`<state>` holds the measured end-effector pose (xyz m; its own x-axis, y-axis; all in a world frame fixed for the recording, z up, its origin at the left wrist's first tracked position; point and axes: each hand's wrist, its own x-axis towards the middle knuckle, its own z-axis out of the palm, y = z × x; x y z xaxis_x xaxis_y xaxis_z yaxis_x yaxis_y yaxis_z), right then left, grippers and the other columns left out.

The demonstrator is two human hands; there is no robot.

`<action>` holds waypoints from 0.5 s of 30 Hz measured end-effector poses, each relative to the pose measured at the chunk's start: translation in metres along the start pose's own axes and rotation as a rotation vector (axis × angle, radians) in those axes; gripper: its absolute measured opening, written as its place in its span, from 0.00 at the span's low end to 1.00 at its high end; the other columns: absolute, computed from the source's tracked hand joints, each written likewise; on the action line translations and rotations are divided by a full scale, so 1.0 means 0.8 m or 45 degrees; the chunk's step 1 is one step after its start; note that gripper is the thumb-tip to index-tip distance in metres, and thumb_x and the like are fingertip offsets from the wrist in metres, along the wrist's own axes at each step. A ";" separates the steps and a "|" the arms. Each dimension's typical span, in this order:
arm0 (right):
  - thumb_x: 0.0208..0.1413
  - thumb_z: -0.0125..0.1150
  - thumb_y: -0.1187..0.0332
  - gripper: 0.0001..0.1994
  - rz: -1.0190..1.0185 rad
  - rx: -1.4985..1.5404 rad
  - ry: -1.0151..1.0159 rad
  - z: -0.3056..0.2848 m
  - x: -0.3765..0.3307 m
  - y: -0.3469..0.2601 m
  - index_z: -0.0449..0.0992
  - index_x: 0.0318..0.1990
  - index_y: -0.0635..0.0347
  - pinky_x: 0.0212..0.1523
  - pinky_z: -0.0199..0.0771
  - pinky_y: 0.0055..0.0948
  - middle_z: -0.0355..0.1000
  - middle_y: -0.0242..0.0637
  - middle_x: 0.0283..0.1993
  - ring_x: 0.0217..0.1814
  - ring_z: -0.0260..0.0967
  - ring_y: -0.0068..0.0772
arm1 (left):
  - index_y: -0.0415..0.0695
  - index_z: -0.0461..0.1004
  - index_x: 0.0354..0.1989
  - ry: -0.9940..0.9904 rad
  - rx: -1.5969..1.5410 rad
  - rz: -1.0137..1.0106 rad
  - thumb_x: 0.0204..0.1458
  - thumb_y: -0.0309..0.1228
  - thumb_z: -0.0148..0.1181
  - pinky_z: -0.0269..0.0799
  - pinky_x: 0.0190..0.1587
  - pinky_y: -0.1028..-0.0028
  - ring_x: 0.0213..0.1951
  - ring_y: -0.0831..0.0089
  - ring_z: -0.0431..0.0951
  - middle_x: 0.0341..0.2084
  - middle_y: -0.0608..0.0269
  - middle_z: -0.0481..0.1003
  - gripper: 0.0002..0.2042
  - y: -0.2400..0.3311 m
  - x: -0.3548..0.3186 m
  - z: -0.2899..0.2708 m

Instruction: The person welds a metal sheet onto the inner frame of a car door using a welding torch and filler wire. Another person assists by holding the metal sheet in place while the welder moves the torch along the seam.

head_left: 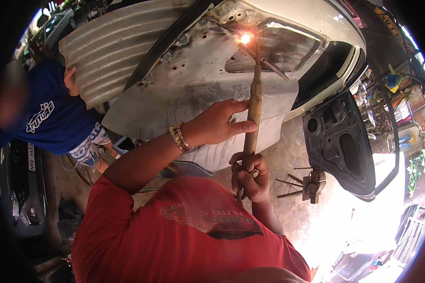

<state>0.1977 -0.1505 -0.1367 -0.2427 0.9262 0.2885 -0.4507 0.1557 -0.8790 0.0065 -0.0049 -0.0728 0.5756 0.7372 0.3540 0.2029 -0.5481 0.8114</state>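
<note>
Brass-coloured torch (255, 106), one: tip glaring near the grey metal panel (198, 96); barrel grasped between left hand (222, 122) thumb and fingers (gold-toned watch (178, 137) at wrist), lower end clenched in right hand (251, 177).

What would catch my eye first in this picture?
Most likely the glaring orange-white glow near top centre, at the tip of a long brass-coloured metal torch gripped by the left hand and, lower down, the right hand. At left, a person in a blue T-shirt is beside a grey corrugated sheet.
</note>
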 end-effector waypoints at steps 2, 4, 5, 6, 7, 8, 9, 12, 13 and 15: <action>0.67 0.52 0.83 0.10 -0.006 0.007 0.000 0.001 0.002 0.000 0.61 0.44 0.57 0.23 0.75 0.20 0.68 0.59 0.56 0.25 0.71 0.21 | 0.48 0.77 0.64 0.003 0.000 -0.003 0.62 0.52 0.68 0.76 0.51 0.56 0.45 0.49 0.81 0.42 0.46 0.81 0.28 -0.002 0.000 0.001; 0.67 0.52 0.83 0.10 -0.005 0.007 -0.003 0.000 0.004 0.001 0.61 0.44 0.57 0.23 0.75 0.19 0.68 0.59 0.56 0.25 0.71 0.21 | 0.48 0.77 0.64 0.005 0.005 0.019 0.62 0.52 0.68 0.76 0.51 0.56 0.45 0.49 0.81 0.42 0.46 0.81 0.28 -0.004 0.002 -0.001; 0.67 0.52 0.83 0.10 -0.001 0.003 -0.006 -0.001 0.006 0.002 0.61 0.44 0.57 0.23 0.75 0.19 0.68 0.59 0.56 0.25 0.71 0.21 | 0.48 0.77 0.64 0.007 0.009 0.033 0.62 0.52 0.68 0.76 0.51 0.56 0.45 0.49 0.81 0.42 0.46 0.81 0.28 -0.006 0.004 -0.003; 0.67 0.52 0.83 0.10 0.003 -0.001 -0.010 -0.003 0.009 0.002 0.61 0.44 0.57 0.23 0.75 0.19 0.68 0.59 0.56 0.25 0.71 0.21 | 0.48 0.76 0.65 0.013 0.019 0.060 0.62 0.51 0.68 0.75 0.47 0.59 0.42 0.55 0.79 0.41 0.50 0.81 0.28 -0.008 0.006 -0.004; 0.67 0.52 0.84 0.10 0.005 -0.008 -0.013 -0.004 0.008 0.003 0.61 0.44 0.57 0.23 0.75 0.19 0.68 0.59 0.56 0.25 0.71 0.21 | 0.47 0.76 0.65 0.019 0.026 0.080 0.62 0.49 0.68 0.74 0.44 0.63 0.39 0.61 0.76 0.41 0.53 0.80 0.27 -0.010 0.005 -0.003; 0.67 0.52 0.84 0.10 0.008 -0.014 -0.016 -0.004 0.008 0.003 0.61 0.44 0.57 0.23 0.75 0.19 0.68 0.59 0.56 0.25 0.72 0.21 | 0.46 0.76 0.65 0.024 0.032 0.100 0.63 0.47 0.69 0.72 0.40 0.66 0.36 0.67 0.74 0.41 0.57 0.80 0.27 -0.011 0.004 -0.003; 0.66 0.52 0.84 0.10 0.011 -0.021 -0.020 -0.005 0.007 0.003 0.61 0.44 0.57 0.24 0.75 0.19 0.68 0.59 0.56 0.25 0.72 0.21 | 0.46 0.76 0.65 0.020 0.029 0.093 0.63 0.47 0.69 0.72 0.40 0.66 0.36 0.67 0.74 0.41 0.57 0.80 0.26 -0.011 0.004 -0.003; 0.66 0.52 0.84 0.10 -0.001 -0.022 -0.016 -0.005 0.008 0.004 0.60 0.44 0.57 0.23 0.75 0.19 0.68 0.59 0.56 0.25 0.72 0.21 | 0.47 0.76 0.65 0.014 0.014 0.065 0.62 0.48 0.68 0.74 0.44 0.63 0.39 0.61 0.76 0.41 0.53 0.80 0.27 -0.007 0.005 -0.003; 0.66 0.52 0.84 0.10 -0.002 -0.024 -0.012 -0.005 0.008 0.004 0.60 0.44 0.57 0.23 0.75 0.19 0.68 0.59 0.56 0.25 0.72 0.21 | 0.48 0.76 0.65 0.015 0.006 0.047 0.62 0.50 0.68 0.75 0.48 0.59 0.42 0.55 0.79 0.42 0.49 0.81 0.28 -0.005 0.005 -0.004; 0.66 0.52 0.84 0.10 -0.004 -0.029 -0.005 -0.005 0.009 0.004 0.60 0.44 0.57 0.23 0.75 0.19 0.68 0.59 0.56 0.25 0.72 0.21 | 0.48 0.76 0.65 0.013 -0.001 0.029 0.62 0.52 0.68 0.76 0.51 0.56 0.45 0.49 0.81 0.42 0.45 0.81 0.28 -0.005 0.006 -0.004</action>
<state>0.1980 -0.1421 -0.1392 -0.2452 0.9243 0.2925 -0.4319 0.1660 -0.8865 0.0059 0.0020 -0.0728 0.5718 0.7287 0.3768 0.1898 -0.5643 0.8034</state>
